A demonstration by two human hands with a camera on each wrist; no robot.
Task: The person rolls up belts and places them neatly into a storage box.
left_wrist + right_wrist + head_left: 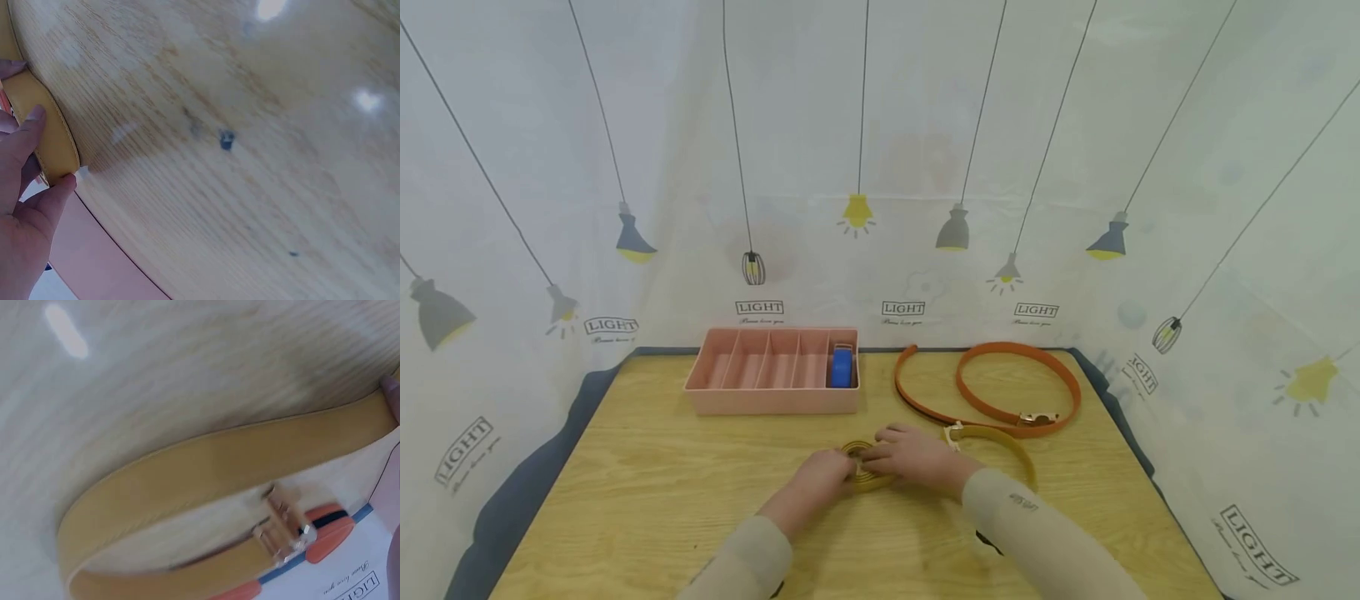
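A yellow belt (pixel 1026 460) is partly wound into a small coil (pixel 854 450); its loose end with a metal buckle (pixel 953 435) curves round on the right. My left hand (pixel 823 479) grips the coil's left side; in the left wrist view, thumb and fingers of the left hand (pixel 28 219) pinch the yellow strap (pixel 53 140). From the right, my right hand (pixel 917 457) holds the coil, its fingertips at the inside. The right wrist view shows the strap (pixel 219 459) running to a fingertip at the right edge, with the buckle (pixel 284 531) below.
Behind the coil stands a pink tray (pixel 775 402) with several compartments, a rolled blue belt (pixel 842 367) in its rightmost one. An orange belt (pixel 1067 379) with a metal buckle lies looped at the back right. A patterned cloth hangs around the wooden table (pixel 647 500).
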